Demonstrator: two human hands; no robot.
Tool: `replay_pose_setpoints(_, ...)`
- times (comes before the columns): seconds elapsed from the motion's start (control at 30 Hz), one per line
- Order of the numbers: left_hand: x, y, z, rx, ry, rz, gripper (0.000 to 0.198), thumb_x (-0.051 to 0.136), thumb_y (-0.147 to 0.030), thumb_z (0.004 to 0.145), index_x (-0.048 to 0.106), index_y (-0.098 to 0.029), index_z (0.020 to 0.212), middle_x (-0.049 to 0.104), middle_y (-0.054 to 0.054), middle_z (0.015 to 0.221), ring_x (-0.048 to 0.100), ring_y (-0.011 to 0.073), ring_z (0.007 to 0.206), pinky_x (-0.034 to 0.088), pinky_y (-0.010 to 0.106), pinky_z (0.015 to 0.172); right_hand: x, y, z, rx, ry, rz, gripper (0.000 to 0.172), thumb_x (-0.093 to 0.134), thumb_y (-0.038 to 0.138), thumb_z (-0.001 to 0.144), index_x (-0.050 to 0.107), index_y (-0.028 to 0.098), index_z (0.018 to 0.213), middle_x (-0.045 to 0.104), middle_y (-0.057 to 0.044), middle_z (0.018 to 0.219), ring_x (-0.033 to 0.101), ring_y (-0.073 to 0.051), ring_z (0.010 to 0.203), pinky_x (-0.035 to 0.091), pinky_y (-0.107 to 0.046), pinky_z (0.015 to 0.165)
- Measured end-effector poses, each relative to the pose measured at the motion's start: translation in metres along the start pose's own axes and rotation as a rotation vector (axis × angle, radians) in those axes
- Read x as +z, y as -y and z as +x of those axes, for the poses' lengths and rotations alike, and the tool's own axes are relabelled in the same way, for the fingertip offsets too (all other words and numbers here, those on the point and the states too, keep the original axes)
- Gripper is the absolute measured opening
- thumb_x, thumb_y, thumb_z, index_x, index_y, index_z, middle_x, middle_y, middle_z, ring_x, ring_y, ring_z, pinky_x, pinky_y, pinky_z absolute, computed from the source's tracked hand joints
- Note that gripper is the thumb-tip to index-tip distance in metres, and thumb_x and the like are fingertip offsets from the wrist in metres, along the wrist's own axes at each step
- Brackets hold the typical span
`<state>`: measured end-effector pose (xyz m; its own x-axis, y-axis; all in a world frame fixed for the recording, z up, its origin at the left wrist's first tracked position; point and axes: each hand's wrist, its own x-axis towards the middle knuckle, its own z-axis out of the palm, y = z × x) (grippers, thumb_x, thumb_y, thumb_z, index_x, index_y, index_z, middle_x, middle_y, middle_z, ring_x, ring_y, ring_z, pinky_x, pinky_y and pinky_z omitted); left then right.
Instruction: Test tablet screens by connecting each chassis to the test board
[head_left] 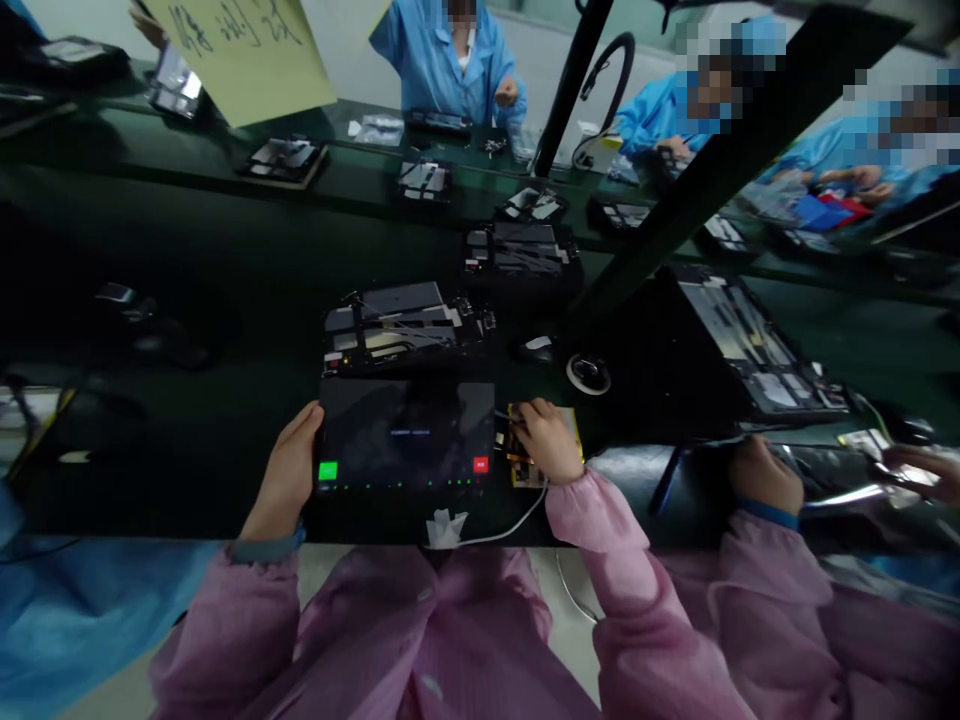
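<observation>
A tablet with a dark lit screen, a green square at lower left and a red one at lower right lies in front of me. My left hand grips its left edge, thumb on the rim. Beside the right edge, my right hand has its fingers closed over a white cable, whose end reaches toward the tablet's side; the plug is mostly hidden. Under that hand lies a yellow-edged printed card. White tape fixes the cable at the table edge.
Opened devices with exposed insides lie behind the tablet, another farther back. A round white-rimmed object sits right of them. A dark post slants across. Co-workers' hands work at right; a yellow paper sign hangs upper left.
</observation>
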<state>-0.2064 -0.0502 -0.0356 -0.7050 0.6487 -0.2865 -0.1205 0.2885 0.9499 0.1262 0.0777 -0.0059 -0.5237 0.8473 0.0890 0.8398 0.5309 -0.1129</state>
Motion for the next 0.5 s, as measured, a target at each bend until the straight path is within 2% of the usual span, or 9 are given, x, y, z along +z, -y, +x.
replay_pose_setpoints(0.17, -0.005, -0.006, -0.003, 0.085, 0.046, 0.129, 0.034, 0.06, -0.044, 0.081, 0.067, -0.022, 0.105, 0.066, 0.005, 0.123, 0.054, 0.0319, 0.123, 0.052, 0.043, 0.099, 0.003, 0.009, 0.005, -0.062, 0.002, -0.118, 0.012, 0.06, 0.01, 0.084, 0.063, 0.019, 0.092, 0.064, -0.009, 0.091, 0.055, -0.024, 0.09, 0.041, -0.035, 0.078)
replay_pose_setpoints(0.27, -0.008, -0.005, 0.005, 0.053, 0.048, 0.085, 0.036, 0.055, -0.048, 0.084, 0.064, -0.022, 0.107, 0.065, 0.006, 0.122, 0.055, 0.0316, 0.122, 0.05, 0.044, 0.1, -0.002, 0.009, 0.006, -0.03, -0.041, -0.104, 0.009, 0.059, 0.011, 0.084, 0.062, 0.018, 0.089, 0.064, -0.01, 0.093, 0.055, -0.025, 0.091, 0.042, -0.036, 0.077)
replay_pose_setpoints(0.4, -0.009, -0.014, 0.029, -0.01, 0.08, -0.023, 0.035, 0.048, -0.046, 0.089, 0.059, -0.019, 0.11, 0.068, 0.01, 0.115, 0.061, 0.0255, 0.113, 0.051, 0.04, 0.095, -0.026, 0.006, 0.007, -0.028, -0.134, 0.118, 0.017, 0.054, 0.017, 0.089, 0.059, 0.019, 0.105, 0.064, -0.008, 0.105, 0.056, -0.024, 0.095, 0.045, -0.036, 0.079)
replay_pose_setpoints(0.5, -0.005, -0.036, 0.046, -0.118, 0.191, -0.114, 0.03, 0.046, -0.04, 0.091, 0.059, -0.02, 0.111, 0.071, 0.009, 0.104, 0.067, 0.0189, 0.099, 0.055, 0.031, 0.083, -0.056, 0.007, 0.009, -0.105, -0.181, 0.238, 0.021, 0.052, 0.02, 0.091, 0.056, 0.02, 0.112, 0.062, -0.007, 0.112, 0.056, -0.023, 0.1, 0.047, -0.036, 0.082)
